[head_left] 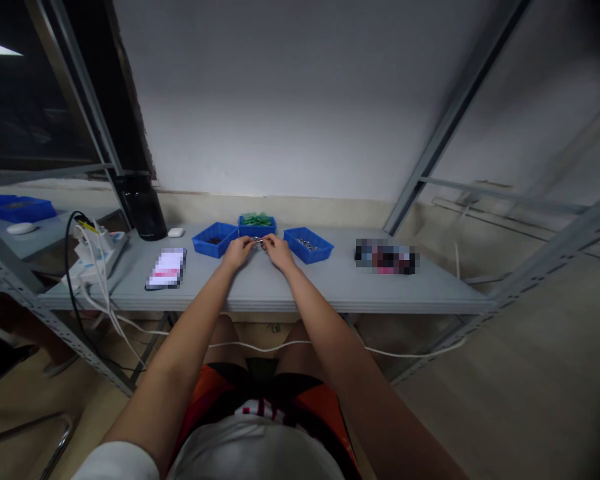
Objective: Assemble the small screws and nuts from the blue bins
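Note:
My left hand [239, 253] and my right hand [279, 252] meet over the middle of the desk, fingertips bent inward and pinched. Between them is a cluster of small shiny metal pieces [257, 241], too small to name; the fingers of both hands close on it. Just left of my left hand stands a blue bin [207, 250] with dark small parts inside. Behind the hands, another blue bin [257, 231] holds green pieces [257, 219]. To the right of my right hand, a third blue bin [317, 255] contains small silvery parts [306, 245].
On the left are a phone [167, 268], a white case [175, 233], a black bottle [145, 208] and a power strip [100, 263] with cables. A blurred-out item [386, 257] lies on the right. Metal shelf posts [430, 143] frame the desk [380, 293].

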`<control>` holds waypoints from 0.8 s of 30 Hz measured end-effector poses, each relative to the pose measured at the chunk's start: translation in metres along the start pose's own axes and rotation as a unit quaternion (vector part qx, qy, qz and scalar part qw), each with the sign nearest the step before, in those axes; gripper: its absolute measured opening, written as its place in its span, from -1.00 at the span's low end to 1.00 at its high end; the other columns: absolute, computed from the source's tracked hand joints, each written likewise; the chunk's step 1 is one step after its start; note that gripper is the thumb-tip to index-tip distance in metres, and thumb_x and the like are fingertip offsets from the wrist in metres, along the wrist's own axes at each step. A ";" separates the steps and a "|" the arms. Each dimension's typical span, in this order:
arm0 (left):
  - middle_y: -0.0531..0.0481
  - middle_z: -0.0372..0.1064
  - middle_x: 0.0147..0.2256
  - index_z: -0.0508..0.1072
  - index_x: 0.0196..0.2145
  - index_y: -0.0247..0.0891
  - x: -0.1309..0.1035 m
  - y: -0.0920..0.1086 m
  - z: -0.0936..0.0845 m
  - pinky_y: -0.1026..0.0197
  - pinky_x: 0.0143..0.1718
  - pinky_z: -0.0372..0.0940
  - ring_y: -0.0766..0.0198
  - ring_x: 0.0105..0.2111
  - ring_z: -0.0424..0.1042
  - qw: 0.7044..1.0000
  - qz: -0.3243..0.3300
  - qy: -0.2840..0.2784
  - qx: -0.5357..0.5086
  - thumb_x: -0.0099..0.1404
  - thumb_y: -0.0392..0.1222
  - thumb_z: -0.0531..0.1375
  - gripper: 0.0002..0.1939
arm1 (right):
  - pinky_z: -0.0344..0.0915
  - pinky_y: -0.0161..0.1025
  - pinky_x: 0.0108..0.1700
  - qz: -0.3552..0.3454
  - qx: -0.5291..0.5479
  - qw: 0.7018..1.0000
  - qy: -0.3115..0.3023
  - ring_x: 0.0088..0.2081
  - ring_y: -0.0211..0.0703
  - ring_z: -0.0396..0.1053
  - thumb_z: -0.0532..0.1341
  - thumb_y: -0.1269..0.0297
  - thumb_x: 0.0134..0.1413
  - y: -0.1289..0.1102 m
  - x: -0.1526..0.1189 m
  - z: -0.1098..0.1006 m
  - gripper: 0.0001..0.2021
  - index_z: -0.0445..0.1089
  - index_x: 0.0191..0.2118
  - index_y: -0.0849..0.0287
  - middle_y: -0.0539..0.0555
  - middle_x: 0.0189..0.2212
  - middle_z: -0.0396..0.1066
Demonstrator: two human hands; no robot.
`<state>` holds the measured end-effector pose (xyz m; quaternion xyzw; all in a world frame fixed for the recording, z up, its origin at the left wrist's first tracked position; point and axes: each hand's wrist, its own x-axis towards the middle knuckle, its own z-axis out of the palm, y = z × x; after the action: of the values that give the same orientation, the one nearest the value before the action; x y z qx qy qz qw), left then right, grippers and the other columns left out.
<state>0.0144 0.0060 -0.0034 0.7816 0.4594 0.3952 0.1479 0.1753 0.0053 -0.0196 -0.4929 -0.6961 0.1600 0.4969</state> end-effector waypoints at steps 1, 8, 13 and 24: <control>-0.12 0.50 -0.32 0.53 -0.29 -0.33 0.000 0.000 0.000 0.26 -0.29 0.21 0.24 -0.36 0.38 1.000 0.000 -0.001 0.003 0.26 -0.14 0.08 -0.73 | 0.20 -0.33 -0.29 -0.002 0.002 1.000 -0.001 -0.44 -0.27 0.30 0.04 0.25 0.13 0.000 0.000 0.000 -0.78 0.41 -0.29 0.18 -0.02 -0.50 0.40; -0.11 0.48 -0.37 0.52 -0.33 -0.34 -0.001 0.002 -0.001 0.27 -0.33 0.18 0.26 -0.40 0.34 1.000 0.006 -0.005 0.005 0.25 -0.15 0.07 -0.73 | 0.19 -0.33 -0.30 0.003 0.006 1.000 -0.003 -0.44 -0.27 0.31 0.05 0.24 0.11 -0.001 -0.001 0.000 -0.79 0.40 -0.29 0.17 -0.02 -0.50 0.40; -0.10 0.47 -0.39 0.52 -0.34 -0.35 -0.001 0.003 -0.001 0.28 -0.35 0.16 0.26 -0.42 0.33 1.000 0.009 -0.009 0.007 0.26 -0.15 0.07 -0.73 | 0.20 -0.32 -0.29 0.004 0.007 1.000 -0.006 -0.44 -0.26 0.30 0.05 0.26 0.10 -0.003 -0.002 -0.001 -0.80 0.39 -0.30 0.17 -0.02 -0.51 0.39; -0.10 0.45 -0.42 0.51 -0.37 -0.35 -0.002 0.003 -0.002 0.27 -0.37 0.16 0.26 -0.43 0.32 1.000 0.014 -0.012 0.007 0.25 -0.15 0.06 -0.72 | 0.20 -0.31 -0.30 0.008 -0.001 1.000 -0.014 -0.44 -0.26 0.30 0.04 0.26 0.11 -0.001 -0.001 -0.001 -0.80 0.40 -0.29 0.17 -0.01 -0.49 0.40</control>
<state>0.0145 0.0023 -0.0014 0.7934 0.4497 0.3847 0.1424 0.1757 0.0036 -0.0196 -0.4967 -0.6992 0.1697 0.4854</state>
